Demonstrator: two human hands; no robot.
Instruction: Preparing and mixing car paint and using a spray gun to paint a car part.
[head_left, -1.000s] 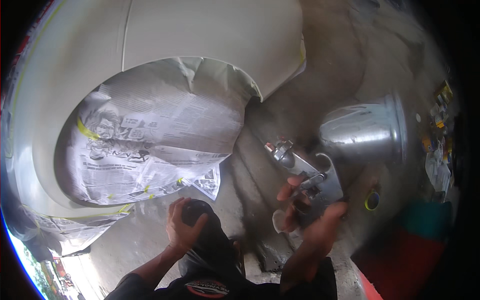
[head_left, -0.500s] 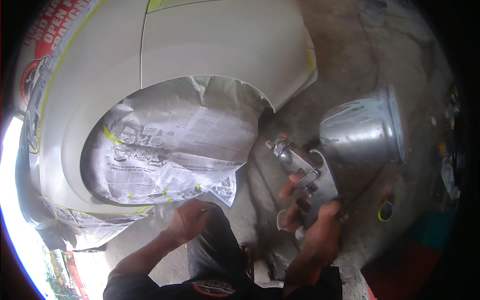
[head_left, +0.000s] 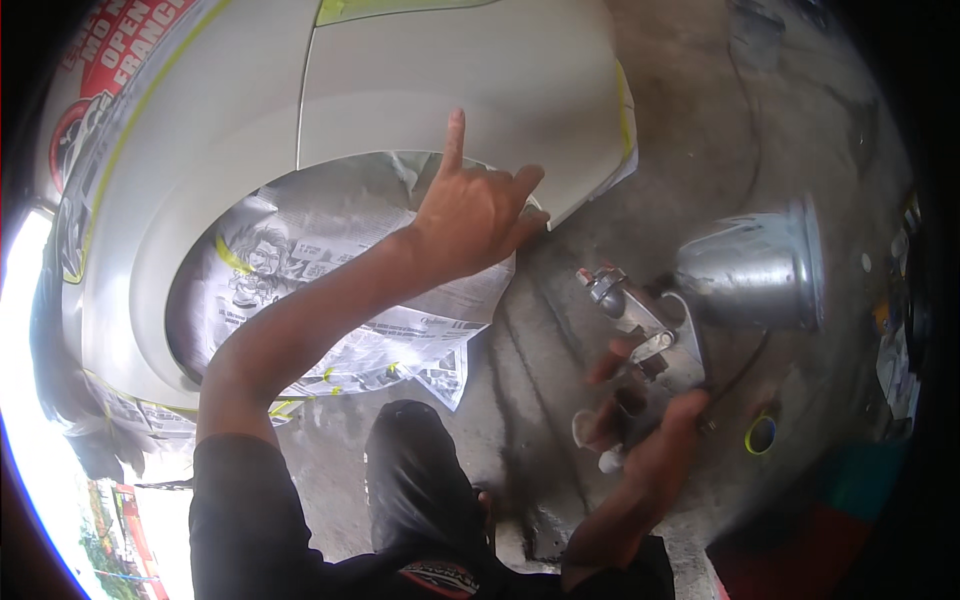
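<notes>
My left hand point(head_left: 480, 215) is over the pale grey car panel point(head_left: 400, 70) at the upper edge of the wheel arch, index finger stretched and other fingers partly bent and apart; whether it touches is unclear. Newspaper masking point(head_left: 420, 330) covers the wheel opening, with yellow tape pieces on it. My right hand point(head_left: 655, 435) grips a silver spray gun point(head_left: 660, 340), which has a large dented metal cup point(head_left: 745, 275) at its far side, right of the panel.
Below me is a grey concrete floor point(head_left: 530, 390) with my dark-clad knee point(head_left: 410, 450) over it. A yellow-rimmed roll point(head_left: 760, 432) lies at right, near a hose. A teal and red object point(head_left: 840, 490) is at lower right, a red lettered sign point(head_left: 115, 45) at upper left.
My left hand has lifted from my knee and moved forward and right onto or over the panel's arch. My right hand and the spray gun have shifted slightly right in the view.
</notes>
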